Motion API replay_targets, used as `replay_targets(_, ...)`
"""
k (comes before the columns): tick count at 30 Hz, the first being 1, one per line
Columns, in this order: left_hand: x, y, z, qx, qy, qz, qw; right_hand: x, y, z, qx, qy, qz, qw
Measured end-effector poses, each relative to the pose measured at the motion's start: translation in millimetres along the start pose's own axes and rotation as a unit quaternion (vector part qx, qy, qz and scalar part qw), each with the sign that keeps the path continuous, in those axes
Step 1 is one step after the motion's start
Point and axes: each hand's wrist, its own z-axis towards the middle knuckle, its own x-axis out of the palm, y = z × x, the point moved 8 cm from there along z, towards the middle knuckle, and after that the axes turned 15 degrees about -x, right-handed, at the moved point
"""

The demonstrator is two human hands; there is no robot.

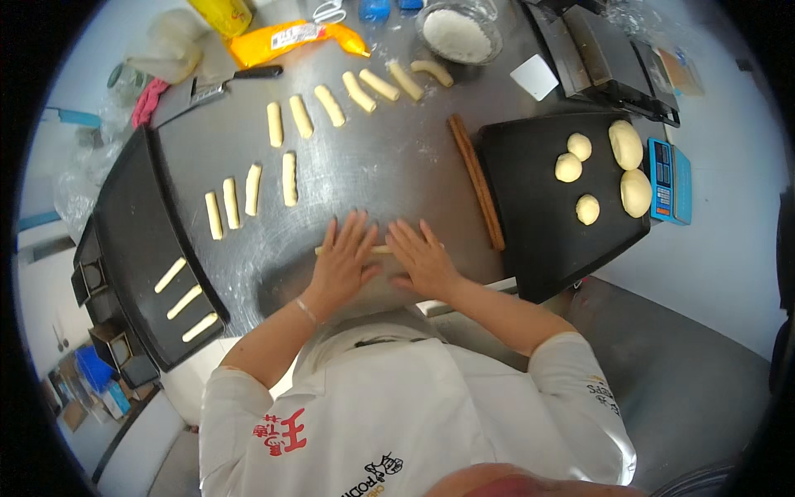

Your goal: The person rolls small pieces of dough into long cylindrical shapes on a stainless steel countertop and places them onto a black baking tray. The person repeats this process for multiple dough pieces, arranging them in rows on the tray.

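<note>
A thin dough rope (381,250) lies crosswise on the steel worktable (379,168), close to its front edge. My left hand (346,258) rests flat over its left part, fingers spread, with a short end showing past the hand. Over the right part, my right hand (423,258) is also flat with its fingers apart. Both palms hide much of the rope, and neither hand grips it. Beyond my left hand is a thicker dough stick (289,179). Several more dough sticks (230,203) stand in a row to the left, and others (330,105) form an arc farther back.
At left, a black baking tray (133,205) holds three dough strips (184,302). A brown rolling pin (477,183) lies beside the right black tray (528,217), which carries dough balls (587,209). Behind are a flour bowl (456,37), scraper (534,77), and orange bag (292,42). A blue scale (671,180) sits far right.
</note>
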Motion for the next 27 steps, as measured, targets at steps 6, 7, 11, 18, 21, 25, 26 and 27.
replay_targets(6, -8.1, 33.4, 40.1, 0.011, -0.043, -0.022, 0.999, -16.3, -45.5, 34.1, -0.017, 0.073, -0.041, 0.996)
replay_targets(7, -0.8, 30.8, 17.2, 0.045, -0.02, -0.022, 0.999, -11.6, -30.5, 18.6, -0.051, 0.121, -0.047, 0.99)
replay_targets(11, 11.3, 22.8, -68.5, 0.054, 0.092, -0.024, 0.994, 1.9, 25.6, -47.8, -0.06, 0.111, 0.031, 0.992)
replay_targets(18, -17.9, 42.6, 20.3, -0.06, -0.034, -0.029, 0.997, -27.5, -57.1, 28.3, 0.072, 0.0, -0.046, 0.996)
replay_targets(21, -9.0, 33.9, -16.9, -0.014, 0.031, -0.033, 0.999, -12.4, -28.6, 1.3, -0.026, 0.084, -0.029, 0.996)
replay_targets(25, 8.5, 25.0, -91.6, 0.024, 0.11, 0.013, 0.994, 12.3, 26.7, -60.9, -0.031, 0.147, 0.016, 0.989)
replay_targets(26, 19.8, 31.3, -84.6, 0.003, 0.139, 0.081, 0.987, 20.6, 19.3, -60.5, -0.02, 0.186, -0.012, 0.982)
replay_targets(27, 13.3, 32.1, -69.5, -0.006, 0.113, 0.077, 0.991, 20.3, 6.3, -50.3, -0.011, 0.172, -0.058, 0.983)
